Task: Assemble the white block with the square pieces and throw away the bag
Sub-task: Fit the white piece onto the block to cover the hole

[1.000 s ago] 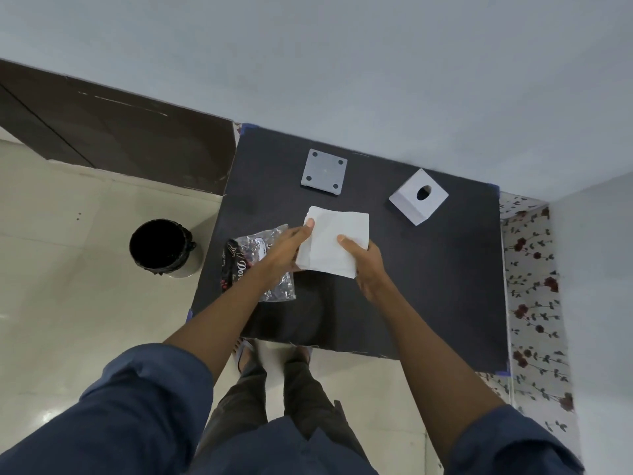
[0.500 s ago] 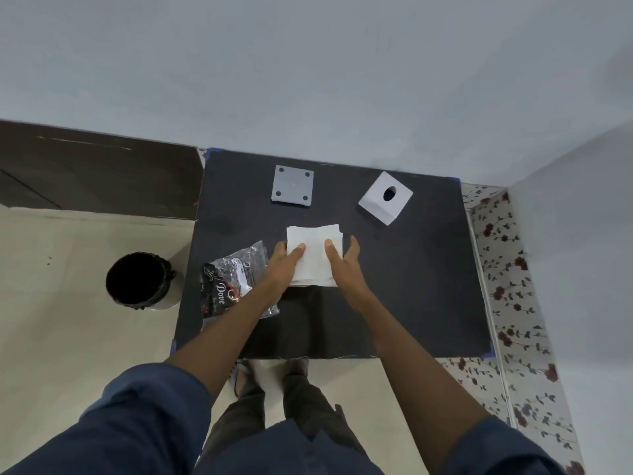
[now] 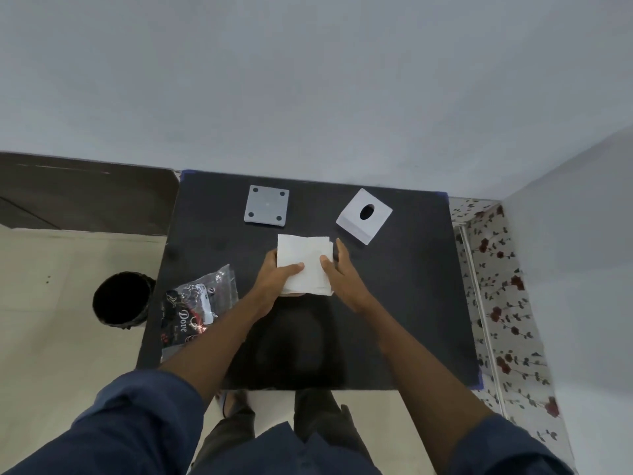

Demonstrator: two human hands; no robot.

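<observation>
A stack of white square pieces lies at the middle of the black table. My left hand grips its left side with the thumb on top. My right hand holds its right side, thumb on top as well. The white block, with an oval hole in its top face, stands at the back right, apart from the stack. A grey square plate with a hole in each corner lies at the back, left of the block. The crumpled clear and dark bag lies at the table's left edge, beside my left forearm.
A round black bin stands on the pale floor left of the table. A grey wall runs behind the table and along the right. A flowered cloth lies on the right side. My legs and feet show below the table's front edge.
The white stack came down from my hands onto the table. Both hands now grip its sides. The camera view shifted, so the table sits lower in the frame.
</observation>
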